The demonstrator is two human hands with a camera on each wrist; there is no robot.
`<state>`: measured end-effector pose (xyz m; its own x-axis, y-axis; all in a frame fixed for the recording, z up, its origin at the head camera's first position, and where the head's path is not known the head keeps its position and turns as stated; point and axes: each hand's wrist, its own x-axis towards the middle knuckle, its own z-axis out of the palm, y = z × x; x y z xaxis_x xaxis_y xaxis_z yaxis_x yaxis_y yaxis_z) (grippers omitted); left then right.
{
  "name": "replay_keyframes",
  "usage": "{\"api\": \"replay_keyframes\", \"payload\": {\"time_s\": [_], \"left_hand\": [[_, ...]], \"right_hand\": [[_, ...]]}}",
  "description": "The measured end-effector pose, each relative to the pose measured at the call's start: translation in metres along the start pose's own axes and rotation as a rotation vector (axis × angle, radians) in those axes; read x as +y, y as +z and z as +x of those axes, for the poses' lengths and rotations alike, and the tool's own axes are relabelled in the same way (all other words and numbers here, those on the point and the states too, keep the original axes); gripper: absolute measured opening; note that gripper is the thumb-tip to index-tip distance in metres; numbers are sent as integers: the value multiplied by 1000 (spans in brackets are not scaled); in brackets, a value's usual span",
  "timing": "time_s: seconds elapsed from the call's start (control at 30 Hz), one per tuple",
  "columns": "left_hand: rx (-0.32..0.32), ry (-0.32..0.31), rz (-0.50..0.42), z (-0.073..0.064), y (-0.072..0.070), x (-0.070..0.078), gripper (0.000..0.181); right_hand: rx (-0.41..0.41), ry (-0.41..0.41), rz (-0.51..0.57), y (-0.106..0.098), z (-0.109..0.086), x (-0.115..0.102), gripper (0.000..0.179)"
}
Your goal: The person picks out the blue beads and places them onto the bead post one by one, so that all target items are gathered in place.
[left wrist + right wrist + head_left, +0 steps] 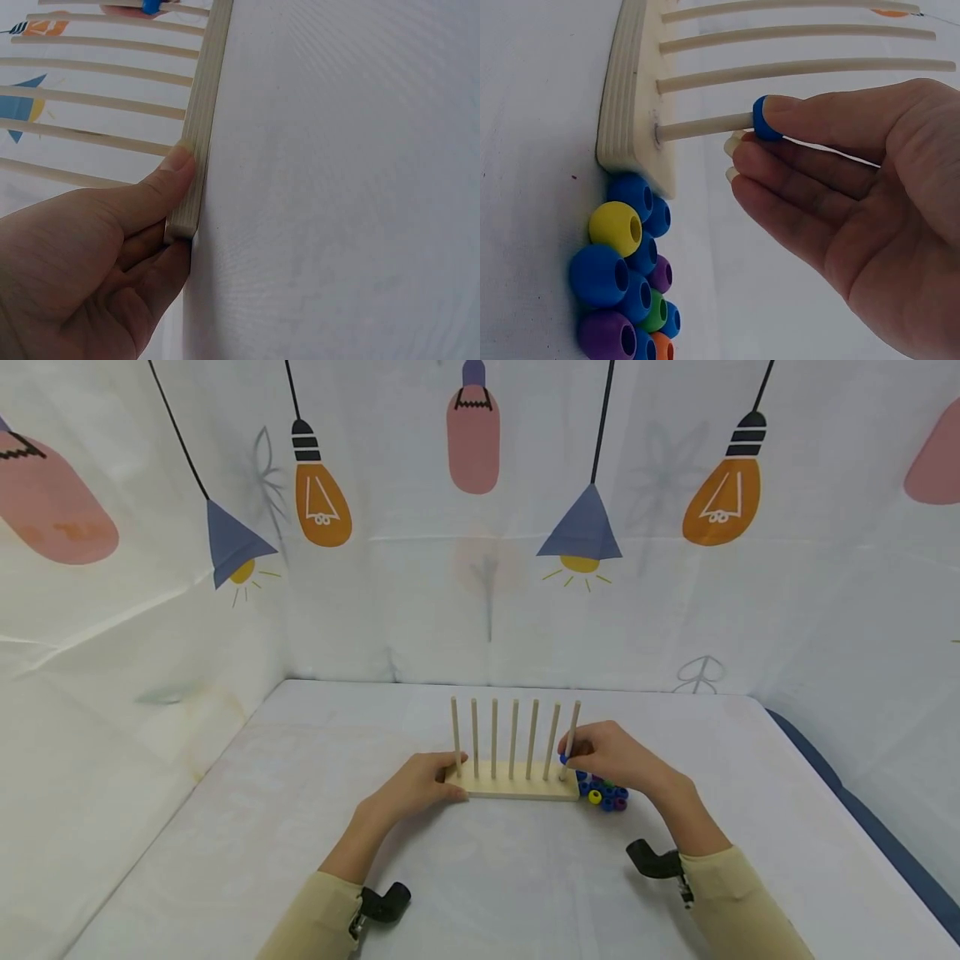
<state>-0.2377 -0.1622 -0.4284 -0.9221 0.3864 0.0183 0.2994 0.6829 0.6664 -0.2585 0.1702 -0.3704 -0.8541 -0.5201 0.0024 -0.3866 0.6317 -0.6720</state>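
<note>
On the white-covered table (517,877), a pale wooden peg rack (513,785) stands just below the middle of the head view, its long flat base carrying a row of seven slim round pegs. The left hand (416,781) holds the base at its 9 o'clock end, thumb on the front edge and other fingers about the end. At 3 o'clock, the right hand (615,752) pinches a round blue bead (762,126) between thumb and fingers; the bead sits around the end peg (709,126), partway up. Just beyond that end, between 3 and 4 o'clock from the rack, lies a cluster of round holed beads: several blue, one yellow (611,229), and green, purple and orange among them. At 12 o'clock hangs a white cloth backdrop (420,610) printed with colourful lamps.
</note>
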Motion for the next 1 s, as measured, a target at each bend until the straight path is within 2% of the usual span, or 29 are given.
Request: {"api": "replay_keyframes", "payload": {"time_s": [1.0], "left_hand": [[-2,-15,3,2,1,0,60]], "right_hand": [[-46,12,-90,14,8,13,9]]}}
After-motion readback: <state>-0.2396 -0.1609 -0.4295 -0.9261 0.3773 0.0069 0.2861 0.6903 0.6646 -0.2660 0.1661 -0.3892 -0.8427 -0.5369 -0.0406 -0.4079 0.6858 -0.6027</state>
